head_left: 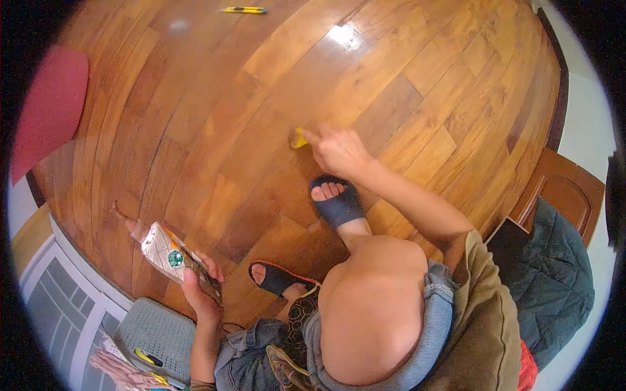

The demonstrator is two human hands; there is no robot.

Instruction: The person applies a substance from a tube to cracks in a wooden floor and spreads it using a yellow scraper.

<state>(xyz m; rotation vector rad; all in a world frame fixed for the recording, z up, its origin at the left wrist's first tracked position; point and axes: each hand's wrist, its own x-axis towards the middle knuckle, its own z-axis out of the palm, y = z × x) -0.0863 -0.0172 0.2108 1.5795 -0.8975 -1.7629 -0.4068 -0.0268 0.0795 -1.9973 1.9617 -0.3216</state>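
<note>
My right hand (341, 153) is closed on a small yellow scraper (298, 138), its index finger stretched along it, and the scraper touches the wooden floor (228, 117). At the lower left my left hand (203, 287) is wrapped round a white package (161, 251) with a green round emblem. A brownish pointed nozzle (134, 225) shows beyond the package's far end. My fingers partly hide the package's near side.
A yellow utility knife (244, 10) lies on the floor at the far edge. A grey basket (158, 332) with cloth and yellow-handled tools stands at the lower left. A pink mat (52, 111) is far left; a dark quilted cloth (548, 287) hangs over brown wooden furniture (564, 195) at right.
</note>
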